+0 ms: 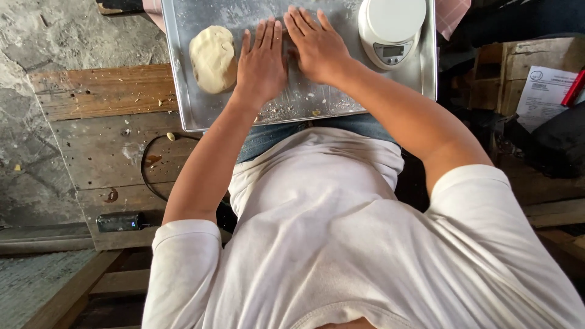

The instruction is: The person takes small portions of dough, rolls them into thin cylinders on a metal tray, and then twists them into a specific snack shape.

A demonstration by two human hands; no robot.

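Observation:
A metal tray (341,97) dusted with flour lies across my lap. My left hand (262,61) and my right hand (317,45) press flat on the tray side by side, fingers stretched out and pointing away from me. Whatever lies under the palms is hidden. A pale lump of dough (213,58) rests on the tray just left of my left hand, apart from it. A white kitchen scale (391,27) stands on the tray's far right corner, to the right of my right hand.
Wooden planks (103,91) and a rough stone floor (36,49) lie to the left, with a black cable (145,167) and a small dark device (122,221). A wooden crate (518,67) with a paper sheet (545,91) sits at right.

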